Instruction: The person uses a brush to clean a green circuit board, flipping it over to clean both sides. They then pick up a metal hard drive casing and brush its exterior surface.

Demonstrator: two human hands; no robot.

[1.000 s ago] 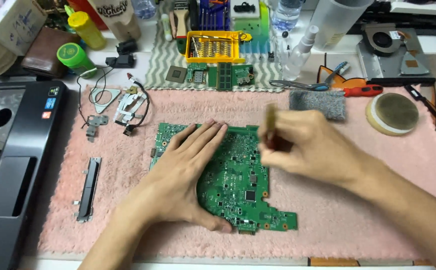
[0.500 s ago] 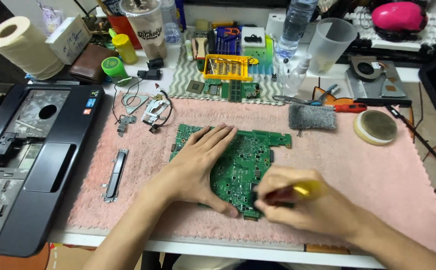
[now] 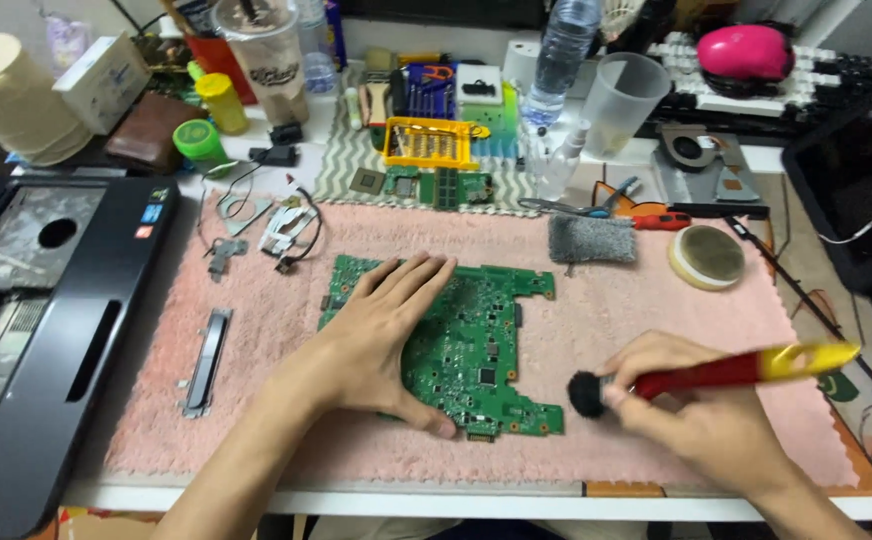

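On the pink fluffy mat [image 3: 716,330], in its middle, lies a green circuit board [image 3: 476,345] with many small chips on its face. Behind the mat, a yellow tray [image 3: 430,143] holds a row of thin metal bits, and next to it small green boards [image 3: 438,186] lie on a striped cloth. Further behind the mat stand a clear plastic bottle [image 3: 560,55] and a cloudy plastic cup [image 3: 624,100]; what is inside the cup I cannot tell.

The left hand [image 3: 381,340] lies flat on the left half of the circuit board, fingers straight and close together, thumb at the lower edge, pressing the board onto the mat. The right hand [image 3: 691,410] is just right of the board, over the mat, with the fingers closed around a brush [image 3: 716,373]. Its handle is red with a yellow end, and its round black bristle head points to the board's lower right corner without touching it.

At the back right part of the mat rest a grey rough pad [image 3: 592,239] and a round flat disc [image 3: 708,257]. Left of the mat lies a black laptop shell [image 3: 76,330], smooth and open.
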